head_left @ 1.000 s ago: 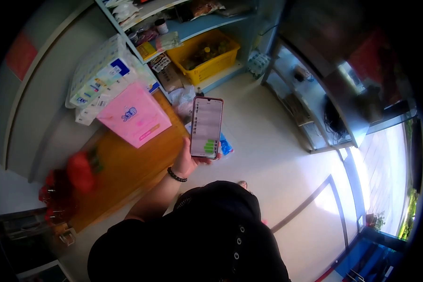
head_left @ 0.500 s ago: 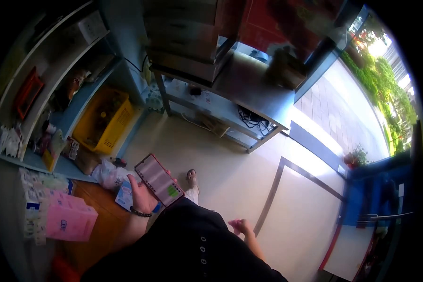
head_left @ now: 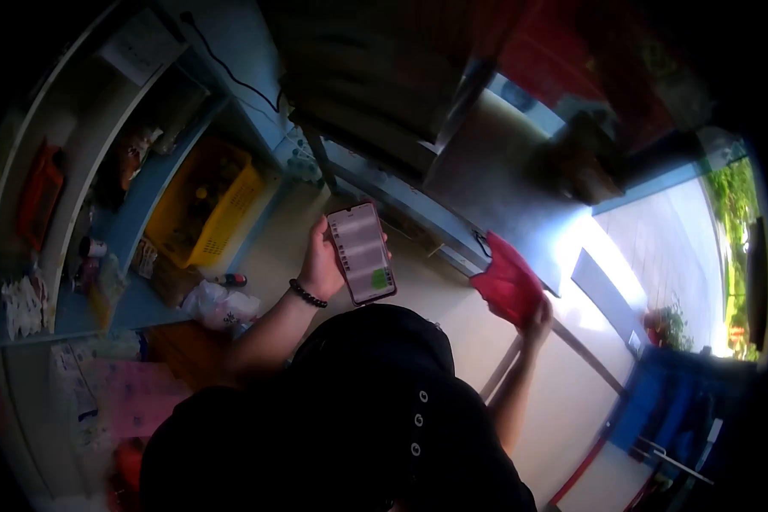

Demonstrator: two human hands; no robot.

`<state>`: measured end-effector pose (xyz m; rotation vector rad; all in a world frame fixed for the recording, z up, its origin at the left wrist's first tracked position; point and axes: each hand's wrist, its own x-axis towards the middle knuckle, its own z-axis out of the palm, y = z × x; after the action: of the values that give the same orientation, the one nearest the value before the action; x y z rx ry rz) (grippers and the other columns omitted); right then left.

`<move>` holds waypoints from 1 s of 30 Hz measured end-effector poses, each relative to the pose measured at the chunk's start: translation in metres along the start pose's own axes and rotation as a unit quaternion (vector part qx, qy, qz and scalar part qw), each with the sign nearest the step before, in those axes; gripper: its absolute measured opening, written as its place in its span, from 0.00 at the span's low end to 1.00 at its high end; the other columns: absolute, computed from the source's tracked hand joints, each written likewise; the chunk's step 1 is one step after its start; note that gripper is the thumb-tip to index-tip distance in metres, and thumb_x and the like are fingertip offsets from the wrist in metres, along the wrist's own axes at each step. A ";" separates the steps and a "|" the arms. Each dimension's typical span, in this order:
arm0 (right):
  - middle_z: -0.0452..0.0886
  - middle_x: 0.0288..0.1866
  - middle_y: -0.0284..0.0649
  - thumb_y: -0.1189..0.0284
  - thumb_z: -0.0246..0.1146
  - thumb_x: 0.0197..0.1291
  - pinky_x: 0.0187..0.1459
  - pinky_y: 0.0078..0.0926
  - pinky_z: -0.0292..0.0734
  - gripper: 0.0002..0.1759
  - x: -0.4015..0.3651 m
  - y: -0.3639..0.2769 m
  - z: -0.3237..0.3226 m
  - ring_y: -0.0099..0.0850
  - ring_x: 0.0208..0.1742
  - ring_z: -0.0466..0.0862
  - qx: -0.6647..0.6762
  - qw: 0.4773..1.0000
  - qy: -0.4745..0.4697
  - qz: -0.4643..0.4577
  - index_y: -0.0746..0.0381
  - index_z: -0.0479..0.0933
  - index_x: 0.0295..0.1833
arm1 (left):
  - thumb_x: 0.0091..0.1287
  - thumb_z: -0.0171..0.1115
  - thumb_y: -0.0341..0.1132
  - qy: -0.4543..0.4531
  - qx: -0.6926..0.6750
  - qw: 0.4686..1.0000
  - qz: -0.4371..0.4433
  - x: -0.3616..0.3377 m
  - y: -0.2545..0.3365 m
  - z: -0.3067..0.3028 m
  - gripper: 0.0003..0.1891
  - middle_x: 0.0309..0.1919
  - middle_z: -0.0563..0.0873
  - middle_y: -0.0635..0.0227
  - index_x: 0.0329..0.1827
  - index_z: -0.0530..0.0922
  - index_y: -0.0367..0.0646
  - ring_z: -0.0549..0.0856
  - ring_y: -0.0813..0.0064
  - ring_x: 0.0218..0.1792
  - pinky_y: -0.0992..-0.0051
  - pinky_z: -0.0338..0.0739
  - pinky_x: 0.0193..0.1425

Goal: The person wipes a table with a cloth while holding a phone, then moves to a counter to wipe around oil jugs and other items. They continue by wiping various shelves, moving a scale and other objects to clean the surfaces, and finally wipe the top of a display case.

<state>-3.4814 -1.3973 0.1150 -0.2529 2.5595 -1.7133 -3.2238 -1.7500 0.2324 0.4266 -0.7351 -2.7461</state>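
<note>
My left hand, a dark beaded bracelet at its wrist, is wrapped around a smartphone. The phone is upright in the palm, its lit screen facing me, with rows of text and a green patch near the bottom. Off to the right, my right hand grips the lower corner of a limp red sheet, like a cloth or a thin bag. The sheet is spread upward and to the left of the fingers, overlapping the front of the metal table in this view.
Shelves on the left hold a yellow basket, an orange-red tray and small packets. A white plastic bag and pink packages sit below. A doorway at right opens onto paving, with a potted plant beside it.
My left hand has lifted the phone up and to the right. My right hand has risen from low beside my body, and the red sheet now shows spread out in it. The view has turned.
</note>
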 end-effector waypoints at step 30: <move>0.44 0.72 0.40 0.44 0.42 0.58 0.56 0.72 0.43 0.33 0.258 -0.062 0.336 0.54 0.69 0.45 -0.548 0.746 -0.266 -0.269 0.44 0.55 0.67 | 0.63 0.30 0.60 0.340 -0.095 0.890 0.290 0.029 -0.030 0.057 0.34 0.53 0.74 0.58 0.60 0.64 0.41 0.74 0.62 0.53 0.63 0.65 0.59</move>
<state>-3.6842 -1.7699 0.0557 -1.3590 2.7266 0.1667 -3.2750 -1.7096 0.2582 0.8896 -0.3232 -1.8866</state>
